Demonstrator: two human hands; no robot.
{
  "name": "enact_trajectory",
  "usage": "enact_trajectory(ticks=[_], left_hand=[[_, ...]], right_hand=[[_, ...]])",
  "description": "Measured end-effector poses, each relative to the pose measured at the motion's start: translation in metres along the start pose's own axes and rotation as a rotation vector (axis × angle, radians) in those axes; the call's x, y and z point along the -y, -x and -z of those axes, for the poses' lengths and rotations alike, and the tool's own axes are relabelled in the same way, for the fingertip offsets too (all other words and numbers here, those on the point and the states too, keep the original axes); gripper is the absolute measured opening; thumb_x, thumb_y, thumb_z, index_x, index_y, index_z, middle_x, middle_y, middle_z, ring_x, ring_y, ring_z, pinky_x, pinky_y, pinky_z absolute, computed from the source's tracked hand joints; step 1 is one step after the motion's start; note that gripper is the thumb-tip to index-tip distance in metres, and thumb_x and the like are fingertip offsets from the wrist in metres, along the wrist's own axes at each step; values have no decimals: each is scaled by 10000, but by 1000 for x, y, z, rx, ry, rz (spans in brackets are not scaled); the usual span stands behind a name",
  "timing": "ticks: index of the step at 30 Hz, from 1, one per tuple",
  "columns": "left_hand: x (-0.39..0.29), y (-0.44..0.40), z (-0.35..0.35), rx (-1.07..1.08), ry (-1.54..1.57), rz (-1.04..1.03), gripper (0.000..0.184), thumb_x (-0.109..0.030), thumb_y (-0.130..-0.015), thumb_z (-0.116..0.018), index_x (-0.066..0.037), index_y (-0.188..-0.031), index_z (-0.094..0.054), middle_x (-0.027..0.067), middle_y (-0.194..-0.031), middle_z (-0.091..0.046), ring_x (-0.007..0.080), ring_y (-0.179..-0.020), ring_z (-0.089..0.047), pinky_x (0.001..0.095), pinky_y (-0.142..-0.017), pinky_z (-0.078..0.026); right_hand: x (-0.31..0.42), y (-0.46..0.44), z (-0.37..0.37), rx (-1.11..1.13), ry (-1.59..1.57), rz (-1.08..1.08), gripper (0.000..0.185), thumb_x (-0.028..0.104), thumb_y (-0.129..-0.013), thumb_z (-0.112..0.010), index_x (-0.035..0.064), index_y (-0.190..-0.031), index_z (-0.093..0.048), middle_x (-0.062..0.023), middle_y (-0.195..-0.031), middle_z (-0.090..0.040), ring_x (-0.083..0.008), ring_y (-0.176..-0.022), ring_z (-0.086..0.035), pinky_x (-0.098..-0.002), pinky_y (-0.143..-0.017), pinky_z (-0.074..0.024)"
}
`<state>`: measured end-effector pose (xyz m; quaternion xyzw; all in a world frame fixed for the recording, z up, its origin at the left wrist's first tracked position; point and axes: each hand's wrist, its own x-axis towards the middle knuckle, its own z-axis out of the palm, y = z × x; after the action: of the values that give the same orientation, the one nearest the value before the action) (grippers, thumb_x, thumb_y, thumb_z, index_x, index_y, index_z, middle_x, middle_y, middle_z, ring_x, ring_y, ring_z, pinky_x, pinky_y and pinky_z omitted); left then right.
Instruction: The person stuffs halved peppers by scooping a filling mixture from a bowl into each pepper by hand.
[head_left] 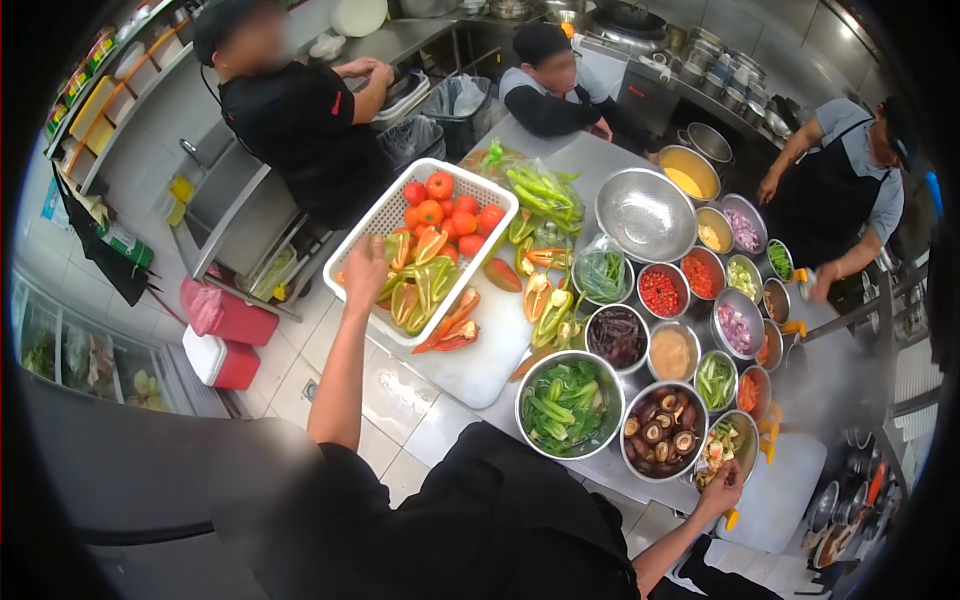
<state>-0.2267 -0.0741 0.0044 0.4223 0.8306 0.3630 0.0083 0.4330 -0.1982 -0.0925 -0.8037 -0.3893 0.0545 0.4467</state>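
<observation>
My left hand [364,268] reaches over the near rim of a white perforated plastic basket [498,192], its fingers curled and gripping that side. Inside lie several tomatoes [440,185] and cut green-and-orange bell peppers [437,283]. The basket juts past the table edge; its far part is above loose pepper pieces [537,297] and a white cutting board [490,370]. At the near right, my right hand [722,490] has its fingers closed at the rim of a metal bowl [745,425] of mixed chopped food. Next to that bowl stands a bowl of mushrooms [662,436].
Metal bowls crowd the table: leafy greens [565,405], chopped red chilies [660,292], a large bare bowl [646,215]. Another white board [780,490] lies at right. Co-workers stand at left [290,120], far side [550,95] and right [845,190]. A red-and-white cooler [220,358] sits on the floor.
</observation>
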Motion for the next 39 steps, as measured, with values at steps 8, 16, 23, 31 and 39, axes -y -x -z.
enact_trajectory(ticks=[8, 16, 23, 31, 39], left_hand=[[23, 26, 2, -108, -249, -517, 219, -74, -817, -574, 30, -1009, -590, 200, -817, -617, 359, -776, -606, 428, -712, -473], [-72, 73, -96, 448, 222, -368, 262, -169, -803, -605, 30, -970, -578, 190, -839, -605, 351, -727, -620, 451, -643, -490], [-104, 53, -180, 187, -170, -338, 414, -154, -803, -543, 33, -1161, -450, 232, -920, -581, 378, -758, -624, 466, -669, -505], [-107, 23, -199, 486, -325, -319, 251, -101, -779, -548, 15, -998, -584, 239, -851, -625, 377, -816, -636, 435, -694, -525], [-110, 24, -204, 392, -173, -125, 347, -226, -677, -575, 4, -925, -650, 287, -854, -627, 429, -833, -615, 478, -761, -494]], right_hand=[[15, 9, 4, -123, -19, 29, 233, 134, -822, -651, -21, -996, -641, -128, -898, -665, -184, -858, -626, -291, -756, -488], [13, 13, -6, -120, -58, -24, 269, 178, -809, -682, -34, -971, -648, -118, -834, -663, -161, -729, -614, -286, -687, -492], [29, 31, 1, -27, -42, -111, 248, 160, -852, -649, -51, -980, -622, -64, -864, -634, -113, -751, -579, -234, -691, -468], [26, 44, 13, 5, -241, -116, 206, 106, -862, -626, -59, -986, -611, -70, -875, -636, -113, -780, -589, -226, -715, -472], [33, 40, 12, 3, -330, -132, 156, 74, -818, -648, -33, -932, -646, -85, -859, -638, -126, -771, -601, -243, -699, -477]])
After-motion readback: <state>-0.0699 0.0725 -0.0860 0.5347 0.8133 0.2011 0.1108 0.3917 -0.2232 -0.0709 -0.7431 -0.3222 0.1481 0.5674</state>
